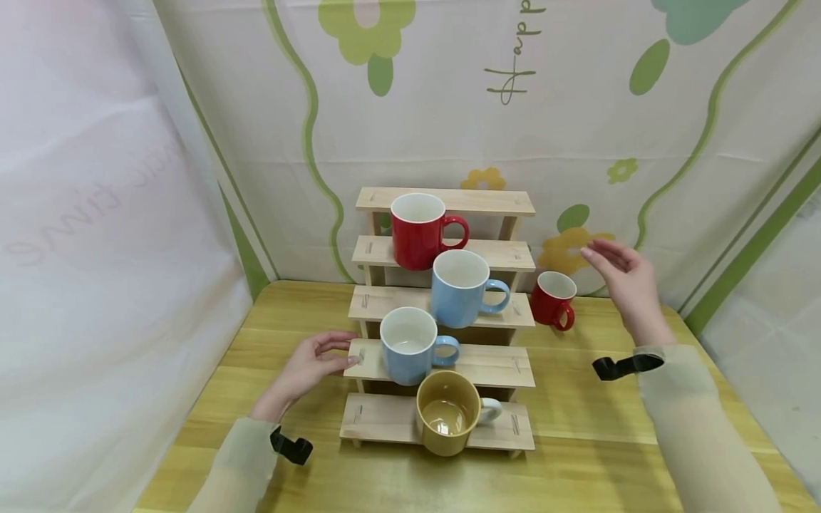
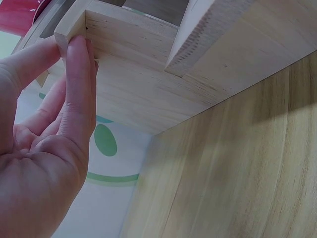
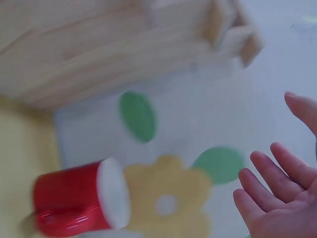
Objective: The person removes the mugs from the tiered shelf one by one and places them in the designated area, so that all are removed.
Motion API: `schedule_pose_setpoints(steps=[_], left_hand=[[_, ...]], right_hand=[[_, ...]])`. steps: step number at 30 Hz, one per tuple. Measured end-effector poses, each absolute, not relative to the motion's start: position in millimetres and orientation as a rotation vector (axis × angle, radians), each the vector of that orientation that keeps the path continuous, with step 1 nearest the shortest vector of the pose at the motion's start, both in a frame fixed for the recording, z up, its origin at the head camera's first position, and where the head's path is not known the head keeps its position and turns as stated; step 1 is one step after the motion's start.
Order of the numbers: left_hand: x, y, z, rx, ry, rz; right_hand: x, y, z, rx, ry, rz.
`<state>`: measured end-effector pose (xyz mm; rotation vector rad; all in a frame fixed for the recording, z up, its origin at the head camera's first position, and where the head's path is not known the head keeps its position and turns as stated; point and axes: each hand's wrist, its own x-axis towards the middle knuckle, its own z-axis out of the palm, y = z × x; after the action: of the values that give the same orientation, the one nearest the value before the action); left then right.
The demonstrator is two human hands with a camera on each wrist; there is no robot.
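My left hand (image 1: 314, 363) pinches the left end of a board on the stepped wooden rack (image 1: 494, 367), thumb on one face and fingers on the other. On the rack stand a large red mug (image 1: 417, 239), a light blue mug (image 1: 457, 296), another light blue mug (image 1: 405, 353) one step lower, and a mustard-yellow mug (image 1: 442, 434) with a white handle at the bottom. A smaller red mug (image 1: 551, 303) stands on the table, right of the rack. My right hand (image 1: 625, 281) hovers to the right of that mug, holding nothing, its fingers (image 3: 270, 181) spread loosely in the right wrist view.
The wood-grain table (image 1: 577, 427) reaches out on both sides of the rack. Behind it hangs a pale cloth (image 1: 436, 121) with printed flowers and leaves, and white cloth (image 1: 83, 285) lines the left side. The rack's top step (image 1: 449, 199) is close to the backdrop.
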<state>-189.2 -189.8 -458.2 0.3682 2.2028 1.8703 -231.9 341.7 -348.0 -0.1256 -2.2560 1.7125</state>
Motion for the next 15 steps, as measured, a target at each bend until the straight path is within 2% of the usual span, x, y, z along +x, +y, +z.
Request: schedule_pose_setpoints(steps=[8,15], left_hand=[[-191,-190,-460,0.377,2.204,1.874],[-191,-191,-460,0.351,2.207,1.871]], right_hand=[[-225,320,-293,0.076,-2.184,1.741],[-220,281,-270,0.244,-2.115,1.845]])
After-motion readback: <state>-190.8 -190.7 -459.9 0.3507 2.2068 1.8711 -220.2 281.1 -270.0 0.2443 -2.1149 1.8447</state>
